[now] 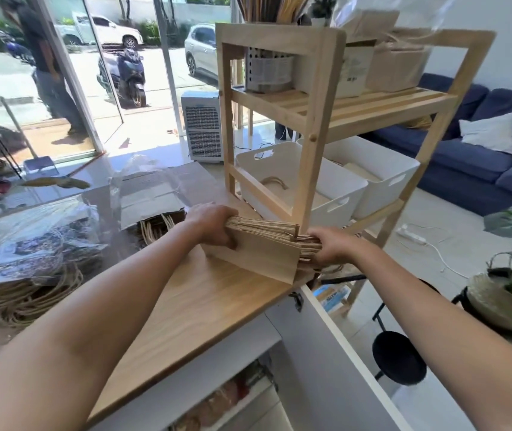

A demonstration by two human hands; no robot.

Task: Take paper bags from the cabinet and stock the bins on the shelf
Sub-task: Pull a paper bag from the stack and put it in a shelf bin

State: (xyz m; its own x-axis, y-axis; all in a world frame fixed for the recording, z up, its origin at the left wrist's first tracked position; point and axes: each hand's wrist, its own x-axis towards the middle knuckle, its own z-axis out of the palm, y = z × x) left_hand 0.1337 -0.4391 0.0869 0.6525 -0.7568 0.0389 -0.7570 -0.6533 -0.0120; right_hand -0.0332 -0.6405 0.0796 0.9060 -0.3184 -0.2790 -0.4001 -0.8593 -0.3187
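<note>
Slippage is our main risk: the left hand point(214, 223) and right hand point(329, 248) clamp opposite ends of the paper bags point(261, 247), stood on edge at the worktop point(192, 303) corner. If we loosen either grip, bags may fan out and fall beside the worktop, short of the white bins point(335, 209) beyond it.

A thick stack of brown paper bags point(264, 247) stands on edge. Two white bins point(335, 194) sit side by side on the wooden shelf point(317, 98).

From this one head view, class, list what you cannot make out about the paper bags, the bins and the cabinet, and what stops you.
- Stack of paper bags: the count; both ends covered by the left hand and right hand.
- Left bin: contents partly hidden by the shelf frame.
- Right bin: most of the inside hidden by its own wall and the frame.
- Cabinet: interior blurred, cut off by the bottom edge.
</note>
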